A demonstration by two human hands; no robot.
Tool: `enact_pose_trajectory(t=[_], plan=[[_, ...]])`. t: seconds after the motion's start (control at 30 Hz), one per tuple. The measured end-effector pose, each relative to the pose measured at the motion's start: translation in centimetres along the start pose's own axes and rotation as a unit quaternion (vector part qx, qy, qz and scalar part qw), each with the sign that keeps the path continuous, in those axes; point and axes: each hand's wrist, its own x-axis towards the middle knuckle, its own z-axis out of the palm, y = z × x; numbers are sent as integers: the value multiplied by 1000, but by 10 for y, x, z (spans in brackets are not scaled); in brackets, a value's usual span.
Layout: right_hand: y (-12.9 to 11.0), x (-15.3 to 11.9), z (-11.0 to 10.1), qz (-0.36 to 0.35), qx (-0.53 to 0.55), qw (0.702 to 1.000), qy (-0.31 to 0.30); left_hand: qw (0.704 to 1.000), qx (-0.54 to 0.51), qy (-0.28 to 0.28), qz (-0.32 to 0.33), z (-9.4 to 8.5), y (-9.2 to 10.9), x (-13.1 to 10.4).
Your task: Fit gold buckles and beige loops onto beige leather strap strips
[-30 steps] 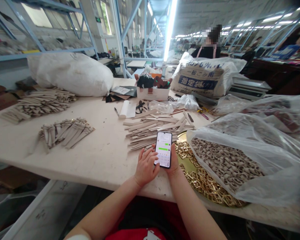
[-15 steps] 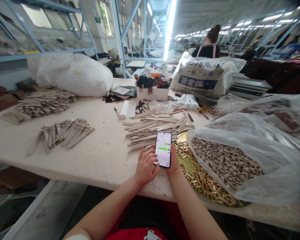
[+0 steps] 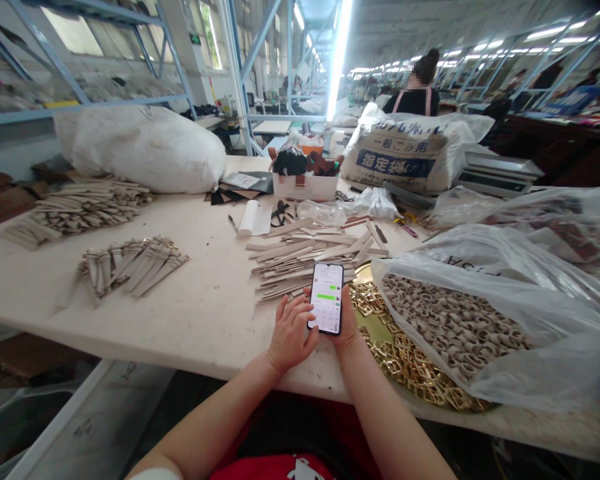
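A smartphone (image 3: 326,300) with a lit chat screen and keyboard rests in my right hand (image 3: 349,321), whose fingers wrap its right edge and back. My left hand (image 3: 293,335) lies at the phone's lower left, fingers loosely stretched and apart, fingertips at the edge of the screen. Just beyond the phone is a loose pile of beige strips (image 3: 300,257). Gold-coloured buckles (image 3: 410,363) lie on a round golden tray (image 3: 377,325) to the right of my right hand. Part of that tray is under a clear plastic bag (image 3: 545,300) of small beige loops (image 3: 455,320).
Strips with gold buckles (image 3: 135,263) lie to the left, near a larger strip heap (image 3: 90,207). Behind stand a big white sack (image 3: 140,150), a white box (image 3: 305,187) of dark scraps and a printed bag (image 3: 405,153). A person (image 3: 417,87) is farther back.
The clear bag's film has shifted slightly, and dark lettering now shows on it. Both hands and the phone stay nearly in place.
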Motion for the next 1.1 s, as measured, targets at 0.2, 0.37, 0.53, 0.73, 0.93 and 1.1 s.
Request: enact_pose_trajectory(t=[0.2,0.37,0.53,0.73,0.93,1.1], plan=[[-1,0,-2,-23,20,1000,8,998,-23,-14,51,-2,1,-2],[-1,0,-3,-28,35,999,-8,998,-33,-29,55,-1,0,-2],[-2,-1,-1,-25,44,999,0,997,-27,-30,63,-2,1,-3],[-3,-1,0,-15,41,999,-3,994,-22,-41,102,-4,5,-2],[-3,-3,0,15,24,999,-21,988,-5,-86,128,-1,5,-2],[-2,-2,-1,3,27,1000,-16,987,-4,-87,137,0,4,-3]])
